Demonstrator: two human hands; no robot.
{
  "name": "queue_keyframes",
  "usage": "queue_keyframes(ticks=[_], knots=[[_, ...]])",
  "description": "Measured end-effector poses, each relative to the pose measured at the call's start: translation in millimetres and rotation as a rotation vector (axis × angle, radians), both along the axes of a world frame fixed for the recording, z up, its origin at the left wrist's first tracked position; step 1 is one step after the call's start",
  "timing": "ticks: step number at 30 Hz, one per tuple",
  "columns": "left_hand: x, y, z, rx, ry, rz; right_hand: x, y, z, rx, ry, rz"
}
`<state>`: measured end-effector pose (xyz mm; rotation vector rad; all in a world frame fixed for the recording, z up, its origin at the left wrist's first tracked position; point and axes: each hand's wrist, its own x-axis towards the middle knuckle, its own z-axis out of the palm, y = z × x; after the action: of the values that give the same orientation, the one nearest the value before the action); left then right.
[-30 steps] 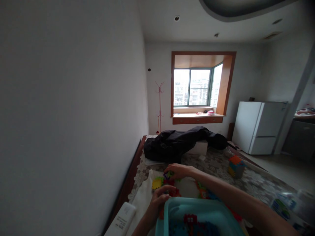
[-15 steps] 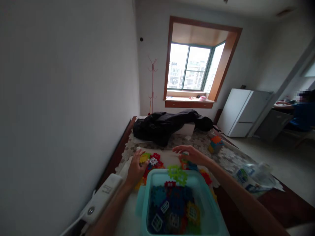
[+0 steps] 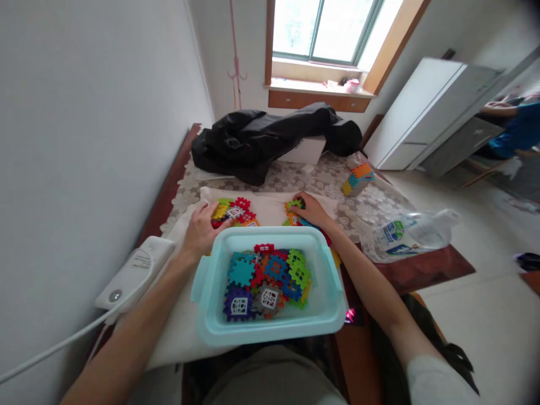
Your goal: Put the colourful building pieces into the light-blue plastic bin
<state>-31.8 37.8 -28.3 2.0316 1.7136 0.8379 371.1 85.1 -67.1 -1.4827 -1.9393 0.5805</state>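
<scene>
A light-blue plastic bin (image 3: pixel 333 315) stands in front of me, holding several colourful toothed building blocks (image 3: pixel 276 267). Beyond its far left corner, my left hand (image 3: pixel 201 229) lies with thumb and fingers apart at the edge of a pile of red, yellow and white blocks (image 3: pixel 242 209). My right hand (image 3: pixel 314 211) is behind the far right corner, thumb and fingers closed around a green block (image 3: pixel 291 205) in a second small pile. Part of both piles is hidden behind the bin's rim and my hands.
A block cube (image 3: pixel 358 179) stands on the lace tablecloth, with a plastic bottle (image 3: pixel 415 232) lying at right. Black fabric (image 3: pixel 270 138) covers the back over a white box. A white power strip (image 3: pixel 135 273) lies by the left wall. Someone in blue (image 3: pixel 517 129) sits far right.
My view has tilted down. A light-green block seen at the bin's far rim now lies inside among the others. My right fingers have come down onto the right pile.
</scene>
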Motion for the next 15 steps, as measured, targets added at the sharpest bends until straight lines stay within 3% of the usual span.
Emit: queue_keyframes(ticks=[6,11,13,15], knots=[[-2,1,3.4,0.078,0.058,0.003,-3,-6,6.8,0.106,0.185,0.045],[-3,4,4.4,0.016,0.013,0.138,-13,-23,27.9,0.3,0.517,0.001],[-3,5,4.5,-0.026,0.049,0.153,-19,-34,37.5,0.229,0.667,0.092],[-3,6,4.4,-0.062,0.101,0.134,-23,-44,46.8,0.078,0.688,0.264]])
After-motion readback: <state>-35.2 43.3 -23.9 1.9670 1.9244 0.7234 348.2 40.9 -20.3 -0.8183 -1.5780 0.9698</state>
